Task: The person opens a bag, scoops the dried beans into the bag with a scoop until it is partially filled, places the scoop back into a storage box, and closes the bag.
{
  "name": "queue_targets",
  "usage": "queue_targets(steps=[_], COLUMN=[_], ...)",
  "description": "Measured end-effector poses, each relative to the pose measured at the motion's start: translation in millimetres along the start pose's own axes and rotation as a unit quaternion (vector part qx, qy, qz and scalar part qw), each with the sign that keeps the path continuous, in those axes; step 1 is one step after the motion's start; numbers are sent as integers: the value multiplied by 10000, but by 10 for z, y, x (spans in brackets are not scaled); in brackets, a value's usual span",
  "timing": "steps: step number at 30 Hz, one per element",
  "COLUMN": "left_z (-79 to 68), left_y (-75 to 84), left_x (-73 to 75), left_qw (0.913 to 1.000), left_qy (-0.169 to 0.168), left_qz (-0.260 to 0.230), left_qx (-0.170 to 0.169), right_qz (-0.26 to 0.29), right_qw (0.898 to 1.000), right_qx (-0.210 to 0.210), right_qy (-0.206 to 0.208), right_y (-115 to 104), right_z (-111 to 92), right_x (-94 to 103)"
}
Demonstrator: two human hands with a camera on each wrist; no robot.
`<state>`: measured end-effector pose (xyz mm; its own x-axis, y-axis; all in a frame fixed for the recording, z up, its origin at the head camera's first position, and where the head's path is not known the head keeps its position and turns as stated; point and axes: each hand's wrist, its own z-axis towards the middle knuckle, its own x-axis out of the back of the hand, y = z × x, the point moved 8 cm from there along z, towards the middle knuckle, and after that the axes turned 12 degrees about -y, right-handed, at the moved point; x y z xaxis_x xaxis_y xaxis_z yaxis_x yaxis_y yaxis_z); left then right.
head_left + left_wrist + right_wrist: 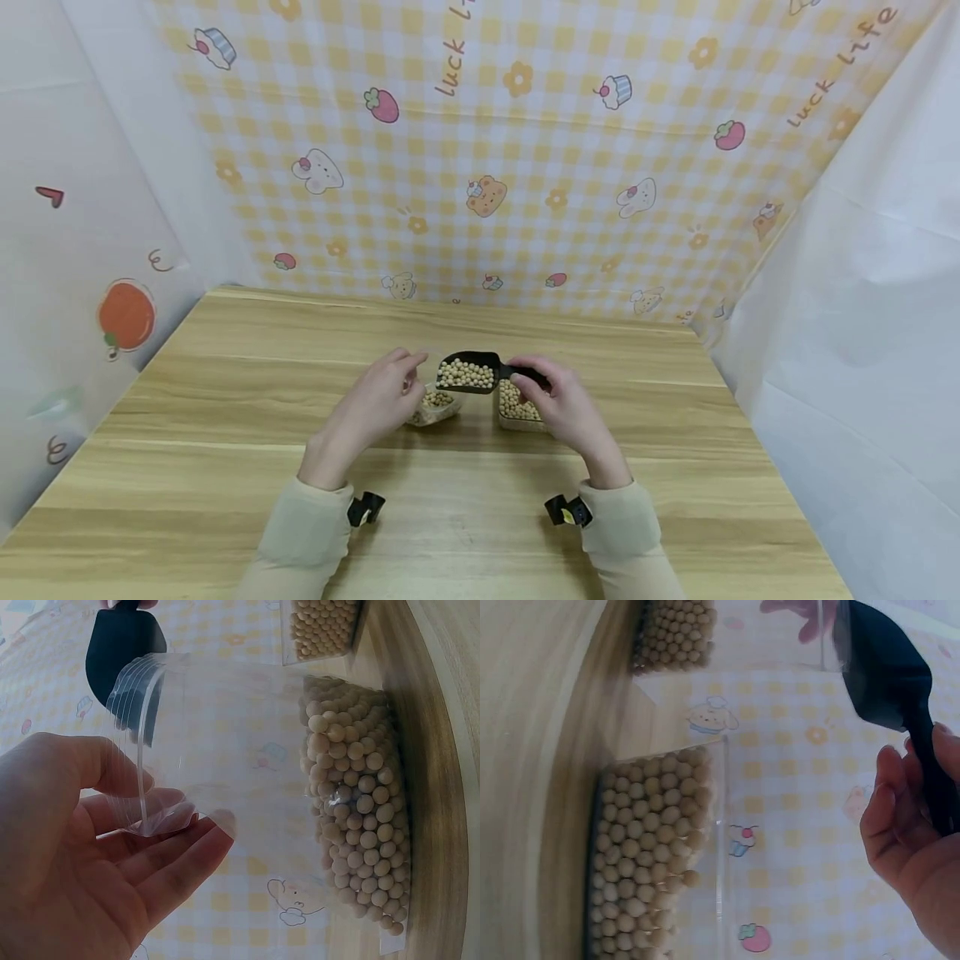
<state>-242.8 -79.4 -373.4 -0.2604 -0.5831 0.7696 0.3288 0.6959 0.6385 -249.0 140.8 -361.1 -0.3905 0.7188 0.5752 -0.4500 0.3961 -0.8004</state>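
Scoop [889, 671] in R fingers [886, 771], nr bag [225, 750]

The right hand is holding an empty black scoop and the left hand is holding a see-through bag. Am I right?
Not quite: the black scoop isn't empty. The head view shows it carrying little round pale balls. The right hand does hold it, and the left hand holds the see-through bag.

a wood-grain table [461, 517] carries a clear bag [247, 757] and box [721, 855].

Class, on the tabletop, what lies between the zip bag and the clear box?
Bare wood-grain tabletop in the head view; the black scoop is held above.
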Motion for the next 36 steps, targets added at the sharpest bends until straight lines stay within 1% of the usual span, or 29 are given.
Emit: queue_targets(steps=[4, 9, 14, 20, 24, 27, 29, 33, 36], left_z=[-1, -3, 6, 36, 35, 24, 17, 10, 6], left_y=[3, -5, 0, 29, 22, 11, 6, -9, -17], left_x=[11, 16, 7, -12, -16, -12, -7, 3, 6], left_qw=[10000, 10000, 10000, 10000, 10000, 10000, 10000, 10000, 10000], left_qy=[45, 47, 22, -14, -44, -53, -38, 12, 25], left_qz=[5, 22, 6, 52, 59, 39, 28, 67, 71], left_qx=[-25, -38, -30, -66, -17, 22, 23, 27, 43], right_qz=[-340, -806, -1376, -1879, -2163, -2385, -2567, -2952, -3117], right_qw=[9991, 9959, 9886, 9792, 9734, 9685, 9638, 9510, 9442], right_qx=[236, 373, 541, 688, 706, 700, 720, 906, 1034], right_qy=[58, 163, 279, 342, 269, 138, 44, -136, -238], right_y=[-112, -198, -277, -372, -444, -521, -584, -726, -812], right_z=[-7, 0, -4, 7, 40, 82, 113, 175, 200], right_x=[3, 6, 11, 11, -2, -18, -32, -78, -110])
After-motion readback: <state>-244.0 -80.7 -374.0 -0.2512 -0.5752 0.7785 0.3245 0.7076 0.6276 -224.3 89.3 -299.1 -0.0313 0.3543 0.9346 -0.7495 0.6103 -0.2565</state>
